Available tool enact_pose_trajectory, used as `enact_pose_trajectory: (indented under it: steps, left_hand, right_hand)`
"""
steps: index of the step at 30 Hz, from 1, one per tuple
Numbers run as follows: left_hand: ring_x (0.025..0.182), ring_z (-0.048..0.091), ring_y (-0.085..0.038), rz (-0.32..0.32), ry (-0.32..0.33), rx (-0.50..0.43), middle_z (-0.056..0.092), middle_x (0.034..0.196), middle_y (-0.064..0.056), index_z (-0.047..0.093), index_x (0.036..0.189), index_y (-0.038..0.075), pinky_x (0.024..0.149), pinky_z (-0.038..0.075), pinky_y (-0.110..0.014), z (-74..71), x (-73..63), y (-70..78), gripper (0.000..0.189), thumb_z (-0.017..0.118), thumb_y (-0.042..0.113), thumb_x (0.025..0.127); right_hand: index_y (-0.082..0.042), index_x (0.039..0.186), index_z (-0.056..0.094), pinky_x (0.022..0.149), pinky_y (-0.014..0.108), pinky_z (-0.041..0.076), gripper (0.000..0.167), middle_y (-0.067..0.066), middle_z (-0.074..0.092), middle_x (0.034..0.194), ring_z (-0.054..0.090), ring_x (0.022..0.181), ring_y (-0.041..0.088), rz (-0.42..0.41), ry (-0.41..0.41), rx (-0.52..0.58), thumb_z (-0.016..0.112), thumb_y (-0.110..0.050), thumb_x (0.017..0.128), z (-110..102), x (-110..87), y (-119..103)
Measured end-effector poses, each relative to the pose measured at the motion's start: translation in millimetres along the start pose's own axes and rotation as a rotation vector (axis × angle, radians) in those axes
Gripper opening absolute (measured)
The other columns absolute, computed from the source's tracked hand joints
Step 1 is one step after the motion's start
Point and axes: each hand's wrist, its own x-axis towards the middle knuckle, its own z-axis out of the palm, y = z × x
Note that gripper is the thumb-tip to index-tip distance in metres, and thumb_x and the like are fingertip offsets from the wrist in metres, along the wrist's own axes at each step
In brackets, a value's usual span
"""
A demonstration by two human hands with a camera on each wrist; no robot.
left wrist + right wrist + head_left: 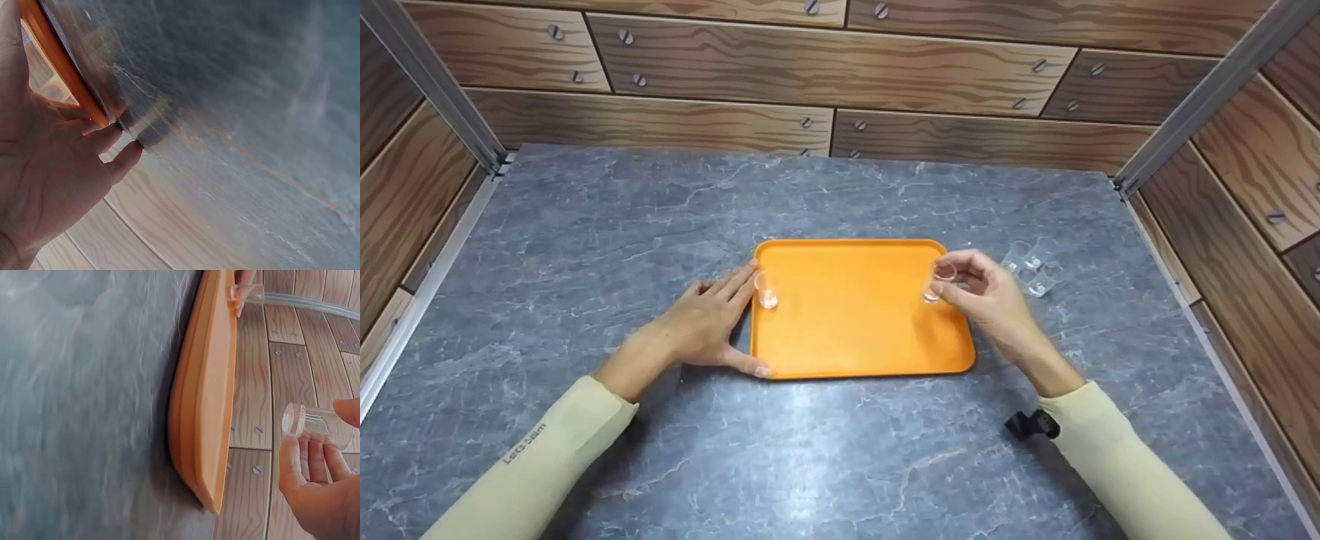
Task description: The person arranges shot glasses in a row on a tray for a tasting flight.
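A small clear cup [304,421] is in the person's right hand [991,298], base downward, and appears to be just above an orange tray [847,315]. The cup looks light, stiff and smooth; it may be slippery, and brittle if it is glass rather than plastic, which I cannot tell. Its plain side walls seem the best place to take hold, with light pressure and fingers clear of the rim.

The right hand pinches it there, thumb on one side and bent fingers on the other, parted only by the cup's width. The left hand [711,321] is spread and unclenched, grasping nothing: its fingers lie along the tray's side edge, thumb at the near corner. Just inside those fingers, a second clear cup [767,292] stands on the tray. Beyond the right hand, to its right, more clear cups [1041,281] sit grouped on the gray surface [840,465].
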Motion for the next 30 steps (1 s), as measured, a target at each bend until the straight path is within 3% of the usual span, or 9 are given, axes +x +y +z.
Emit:
enact_pose_trajectory:
  steps: [30]
  left_hand:
    - [0.163,0.017,-0.044,-0.014,-0.019,-0.008,0.004,0.181,-0.022,0.010,0.174,-0.001,0.121,0.026,-0.072,-0.4,-0.3,0.8,0.143,0.076,0.085,0.081]
  right_hand:
    - [0.005,0.125,0.070,0.095,0.035,0.058,0.035,0.017,0.070,0.117,0.068,0.109,0.029,0.008,-0.073,0.049,0.083,0.006,0.092,61,9.5,1]
